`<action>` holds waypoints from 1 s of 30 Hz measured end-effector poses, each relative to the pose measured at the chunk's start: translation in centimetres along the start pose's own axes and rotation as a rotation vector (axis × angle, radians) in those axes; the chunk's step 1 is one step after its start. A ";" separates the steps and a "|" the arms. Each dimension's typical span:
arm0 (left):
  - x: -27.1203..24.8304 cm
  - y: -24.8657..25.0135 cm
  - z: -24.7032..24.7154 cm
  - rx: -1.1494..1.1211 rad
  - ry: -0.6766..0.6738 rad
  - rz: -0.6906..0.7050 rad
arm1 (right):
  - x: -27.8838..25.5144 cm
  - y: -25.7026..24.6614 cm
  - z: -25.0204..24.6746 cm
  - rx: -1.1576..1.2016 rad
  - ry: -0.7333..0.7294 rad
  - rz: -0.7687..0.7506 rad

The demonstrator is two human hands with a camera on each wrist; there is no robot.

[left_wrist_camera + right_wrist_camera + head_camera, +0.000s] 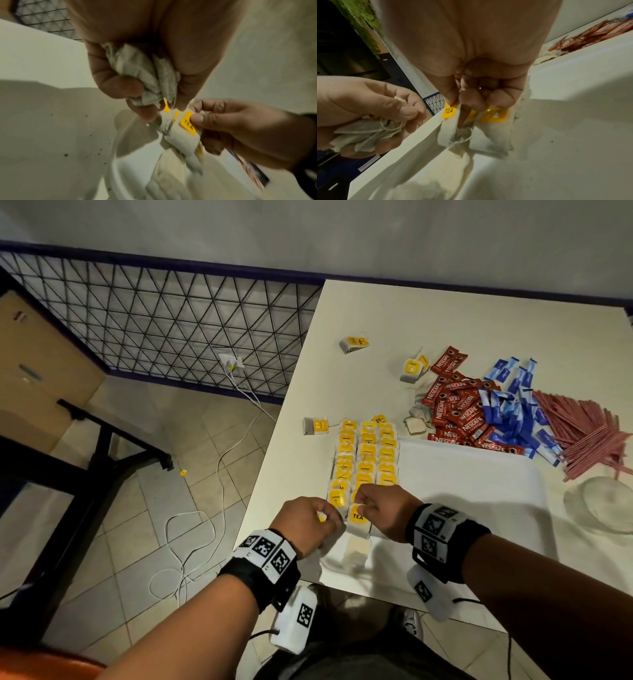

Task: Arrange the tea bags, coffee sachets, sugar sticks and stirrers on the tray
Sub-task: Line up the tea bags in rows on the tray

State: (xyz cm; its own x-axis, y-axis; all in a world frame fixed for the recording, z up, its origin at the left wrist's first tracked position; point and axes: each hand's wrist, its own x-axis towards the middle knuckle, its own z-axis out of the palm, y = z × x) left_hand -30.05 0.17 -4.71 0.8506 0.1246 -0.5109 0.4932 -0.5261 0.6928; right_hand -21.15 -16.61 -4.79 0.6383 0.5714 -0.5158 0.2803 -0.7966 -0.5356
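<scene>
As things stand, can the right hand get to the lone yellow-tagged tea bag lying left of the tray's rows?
Probably not directly: the right hand pinches a tea bag's yellow tag, and the left hand and filled rows lie between it and the lone tea bag.

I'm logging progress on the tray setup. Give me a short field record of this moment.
left hand: grips a bunch of tea bags
right hand: pinches the yellow tag of a tea bag at the near end of the rows
tray: tea bag rows along its left side
still on table: coffee sachets, sugar sticks, stirrers
</scene>
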 end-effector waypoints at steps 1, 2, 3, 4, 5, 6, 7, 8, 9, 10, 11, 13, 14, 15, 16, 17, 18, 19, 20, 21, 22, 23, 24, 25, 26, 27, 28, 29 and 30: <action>0.0 0.1 0.4 0.074 -0.013 0.035 | 0.0 -0.1 0.0 0.004 0.011 -0.007; -0.1 0.3 0.9 0.158 -0.031 0.068 | -0.1 -0.1 -0.1 0.007 0.019 -0.013; -0.1 0.4 1.5 0.252 -0.045 0.089 | -0.2 -0.2 -0.2 0.010 0.025 -0.015; -0.1 0.6 2.2 0.349 -0.053 0.095 | -0.4 -0.2 -0.5 0.015 0.031 -0.017; -0.1 0.7 2.8 0.444 -0.054 0.086 | -0.5 -0.2 -0.8 0.024 0.036 -0.018; 0.0 0.8 3.3 0.538 -0.054 0.076 | -0.7 -0.3 -1.1 0.033 0.042 -0.018; 0.1 0.9 3.7 0.624 -0.058 0.074 | -0.9 -0.3 -1.4 0.037 0.046 -0.017; 0.2 1.1 4.1 0.697 -0.068 0.077 | -1.1 -0.3 -1.7 0.037 0.045 -0.011; 0.3 1.4 4.4 0.755 -0.081 0.073 | -1.2 -0.2 -2.0 0.036 0.042 -0.005; 0.4 1.7 4.7 0.793 -0.095 0.058 | -1.3 -0.2 -2.3 0.036 0.037 0.003; 0.5 2.0 4.9 0.817 -0.110 0.035 | -1.3 -0.2 -2.5 0.035 0.032 0.010; 0.5 2.3 5.1 0.816 -0.152 -0.019 | -1.3 -0.3 -2.9 0.026 0.022 0.021; 0.4 2.5 5.1 0.801 -0.171 -0.035 | -1.3 -0.3 -3.0 0.021 0.019 0.022; 0.5 2.6 5.1 0.785 -0.185 -0.040 | -1.3 -0.3 -3.0 0.017 0.018 0.021; 0.5 2.5 5.0 0.774 -0.198 -0.034 | -1.3 -0.3 -3.0 0.015 0.016 0.020; 0.5 2.4 4.7 0.771 -0.205 -0.022 | -1.3 -0.3 -3.0 0.015 0.015 0.017; 0.4 2.2 4.3 0.763 -0.205 -0.011 | -1.3 -0.3 -3.0 0.016 0.013 0.013; 0.3 2.0 3.6 0.731 -0.191 -0.008 | -1.3 -0.3 -2.9 0.016 0.009 0.008; 0.2 1.6 2.9 0.679 -0.172 -0.021 | -1.2 -0.4 -2.7 0.015 0.001 0.003; 0.1 1.2 2.1 0.628 -0.138 -0.032 | -1.0 -0.3 -2.4 0.008 -0.011 -0.002; 0.0 0.8 1.3 0.593 -0.095 -0.050 | -0.9 -0.3 -2.1 -0.004 -0.027 -0.011; -0.2 0.5 0.6 0.573 -0.048 -0.066 | -0.7 -0.3 -1.7 -0.018 -0.045 -0.022; -0.3 0.2 0.1 0.559 -0.010 -0.079 | -0.5 -0.3 -1.3 -0.029 -0.057 -0.033; -0.3 0.0 -0.4 0.552 0.012 -0.083 | -0.3 -0.3 -0.8 -0.036 -0.063 -0.043; -0.3 -0.2 -0.6 0.546 0.019 -0.085 | -0.2 -0.3 -0.5 -0.037 -0.063 -0.046; -0.3 -0.3 -0.8 0.539 0.027 -0.083 | -0.2 -0.3 -0.2 -0.040 -0.056 -0.044; -0.3 -0.4 -0.9 0.532 0.036 -0.084 | 0.0 -0.2 0.1 -0.046 -0.045 -0.039; -0.3 -0.4 -1.0 0.530 0.048 -0.080 | 0.0 -0.1 0.2 -0.051 -0.029 -0.031; -0.3 -0.5 -1.0 0.533 0.058 -0.077 | 0.1 0.0 0.4 -0.058 -0.010 -0.028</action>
State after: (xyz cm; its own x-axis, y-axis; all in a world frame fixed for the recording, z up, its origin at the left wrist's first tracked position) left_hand -30.35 1.28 -4.39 0.8318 0.2182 -0.5105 0.4066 -0.8654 0.2927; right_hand -21.34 -16.45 -5.10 0.6227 0.5953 -0.5078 0.3389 -0.7902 -0.5107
